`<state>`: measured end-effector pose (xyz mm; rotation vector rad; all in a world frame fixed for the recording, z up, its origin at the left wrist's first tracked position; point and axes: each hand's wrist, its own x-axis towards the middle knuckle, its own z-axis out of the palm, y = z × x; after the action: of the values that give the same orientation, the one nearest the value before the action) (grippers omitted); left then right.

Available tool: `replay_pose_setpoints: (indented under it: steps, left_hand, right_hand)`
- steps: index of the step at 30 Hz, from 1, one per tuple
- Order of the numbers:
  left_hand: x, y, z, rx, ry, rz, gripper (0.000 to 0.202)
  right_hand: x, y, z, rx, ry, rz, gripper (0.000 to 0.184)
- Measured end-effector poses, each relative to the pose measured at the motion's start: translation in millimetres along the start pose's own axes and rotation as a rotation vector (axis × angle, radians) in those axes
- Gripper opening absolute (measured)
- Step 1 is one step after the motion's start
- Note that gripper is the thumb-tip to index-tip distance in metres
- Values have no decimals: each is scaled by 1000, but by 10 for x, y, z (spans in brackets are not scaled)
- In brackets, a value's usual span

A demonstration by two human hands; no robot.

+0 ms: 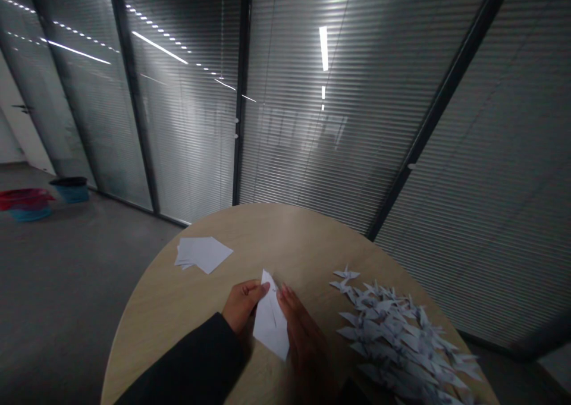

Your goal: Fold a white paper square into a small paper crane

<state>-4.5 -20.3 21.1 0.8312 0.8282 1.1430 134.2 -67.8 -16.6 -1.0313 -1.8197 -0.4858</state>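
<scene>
A partly folded sheet of white paper (pixel 270 325), narrow at its far end and with a crease line down its middle, is between my hands over the round table. My left hand (pixel 243 304) pinches its upper left edge, thumb on top and fingers partly hidden beneath. Along the paper's right edge lies my right hand (pixel 303 333), its fingers stretched out and touching the sheet. The right thumb is out of sight. A pile of folded white paper cranes (pixel 401 333) covers the table to the right of my right hand.
Several loose white paper sheets (pixel 203 252) lie overlapped at the table's (pixel 285 220) left side. Glass partitions with blinds (pixel 321 125) stand behind it. On the floor at left are a blue bin with a red liner (pixel 29 206) and one with a black liner (pixel 71 190).
</scene>
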Motion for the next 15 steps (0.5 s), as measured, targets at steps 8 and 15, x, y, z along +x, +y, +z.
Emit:
replay_pose_setpoints:
  steps: [8,15]
  left_hand:
    - [-21,49,13,-14,-8,-2,43]
    - [-24,64,14,-31,2,-11,42]
  right_hand:
    - [66,-23,-100,-72,-56,-57,41]
    - [92,-7,-145,-156,-122,-142,38]
